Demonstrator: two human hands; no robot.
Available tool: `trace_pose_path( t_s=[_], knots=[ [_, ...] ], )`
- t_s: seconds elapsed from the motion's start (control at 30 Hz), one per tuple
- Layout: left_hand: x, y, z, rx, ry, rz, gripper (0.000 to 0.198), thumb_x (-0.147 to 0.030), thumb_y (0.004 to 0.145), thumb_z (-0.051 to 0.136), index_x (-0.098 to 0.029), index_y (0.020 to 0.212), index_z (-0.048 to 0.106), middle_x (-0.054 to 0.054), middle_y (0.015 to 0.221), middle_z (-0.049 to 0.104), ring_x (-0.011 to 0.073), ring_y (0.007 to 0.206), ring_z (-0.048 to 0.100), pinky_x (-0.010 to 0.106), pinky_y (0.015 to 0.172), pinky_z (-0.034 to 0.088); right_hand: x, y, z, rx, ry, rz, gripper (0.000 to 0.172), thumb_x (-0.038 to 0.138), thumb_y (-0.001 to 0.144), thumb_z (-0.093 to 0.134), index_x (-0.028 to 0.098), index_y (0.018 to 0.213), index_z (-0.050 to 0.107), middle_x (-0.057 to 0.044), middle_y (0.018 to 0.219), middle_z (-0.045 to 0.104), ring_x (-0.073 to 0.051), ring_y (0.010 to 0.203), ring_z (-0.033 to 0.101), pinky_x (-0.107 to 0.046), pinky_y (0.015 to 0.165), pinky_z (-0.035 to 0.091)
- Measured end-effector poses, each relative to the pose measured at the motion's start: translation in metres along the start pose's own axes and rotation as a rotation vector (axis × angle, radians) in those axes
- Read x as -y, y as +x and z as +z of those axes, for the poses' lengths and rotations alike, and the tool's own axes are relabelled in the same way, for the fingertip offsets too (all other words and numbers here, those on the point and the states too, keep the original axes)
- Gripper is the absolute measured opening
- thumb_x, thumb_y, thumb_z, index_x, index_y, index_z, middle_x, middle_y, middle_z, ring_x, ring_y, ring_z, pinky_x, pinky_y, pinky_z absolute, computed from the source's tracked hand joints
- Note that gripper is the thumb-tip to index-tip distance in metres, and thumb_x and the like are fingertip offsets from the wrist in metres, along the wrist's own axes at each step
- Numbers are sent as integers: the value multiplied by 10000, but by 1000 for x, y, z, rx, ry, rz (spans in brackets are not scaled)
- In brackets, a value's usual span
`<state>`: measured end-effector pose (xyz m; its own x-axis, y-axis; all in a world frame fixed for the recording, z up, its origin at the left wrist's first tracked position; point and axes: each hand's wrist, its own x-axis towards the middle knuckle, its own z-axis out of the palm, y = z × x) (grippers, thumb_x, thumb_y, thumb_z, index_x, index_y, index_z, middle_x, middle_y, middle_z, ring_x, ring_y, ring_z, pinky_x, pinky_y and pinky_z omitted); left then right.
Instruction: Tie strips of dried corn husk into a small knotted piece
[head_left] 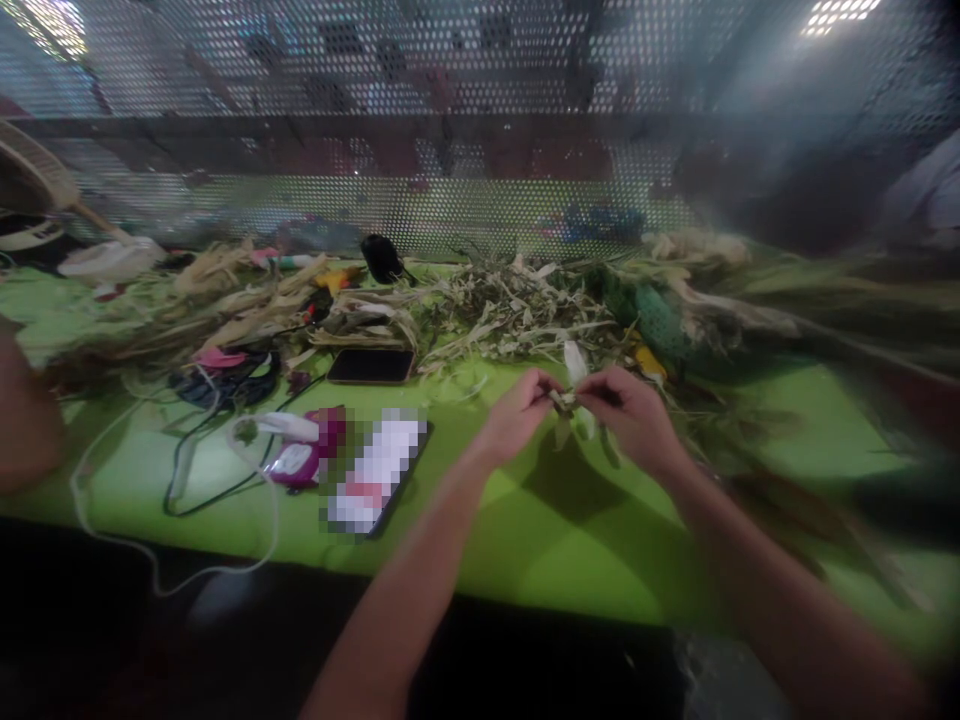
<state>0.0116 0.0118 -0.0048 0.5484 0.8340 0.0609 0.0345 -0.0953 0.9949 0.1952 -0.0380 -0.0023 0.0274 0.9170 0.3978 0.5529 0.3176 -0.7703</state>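
Observation:
Both hands meet above the green tabletop (480, 540), right of the phones. My left hand (521, 415) is closed, its thumb and finger pinching a small bunch of pale dried husk strips (575, 362). From the other side my right hand (630, 405) pinches the same bunch, also closed. One whitish strip sticks up between the hands, and greenish ends hang below. How the strips are joined is too blurred to make out. Behind the hands lies a heap of similar dry strips (517, 305).
Left of my hands lie a lit phone (379, 475), a dark phone (371, 366), a purple object (322, 450) and looping cables (176, 470). More dry husks (255, 300) spread leftward. A green basket-like thing (664, 320) stands behind right. Another person's arm (26, 410) shows at left.

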Motion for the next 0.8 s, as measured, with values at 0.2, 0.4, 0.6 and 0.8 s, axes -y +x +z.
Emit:
trace_pose_path(
  t_s=[0.2, 0.4, 0.6, 0.8],
  knots=[
    [4, -1, 0, 20, -23, -20, 119, -163, 865, 563, -182, 955, 488, 14, 856, 623, 134, 826, 582, 278, 752, 401, 0, 0, -1, 31, 6, 7, 61, 236, 857, 632, 198, 882, 672, -27, 819, 641, -161, 741, 579, -284, 654, 451],
    [7, 0, -2, 6, -51, -60, 150, -245, 851, 621, -169, 936, 524, 3, 797, 594, 108, 731, 538, 249, 669, 385, 1, 1, -2, 5, -19, -21, 53, 237, 857, 640, 201, 876, 673, -25, 808, 621, -163, 730, 569, -286, 643, 447],
    [6, 0, -2, 31, -88, -97, 136, -297, 871, 585, -176, 915, 543, -18, 735, 536, 89, 623, 464, 238, 579, 351, 7, -1, -3, -51, -120, -129, 40, 232, 868, 635, 224, 876, 673, -26, 805, 607, -173, 732, 571, -297, 639, 457],
    [6, 0, -1, 66, -139, -82, 165, -306, 853, 615, -182, 930, 538, -9, 789, 552, 88, 649, 455, 241, 579, 332, 14, -4, -1, -117, -179, -186, 45, 217, 893, 614, 232, 880, 654, -31, 813, 611, -174, 730, 576, -301, 638, 465]
  ],
)
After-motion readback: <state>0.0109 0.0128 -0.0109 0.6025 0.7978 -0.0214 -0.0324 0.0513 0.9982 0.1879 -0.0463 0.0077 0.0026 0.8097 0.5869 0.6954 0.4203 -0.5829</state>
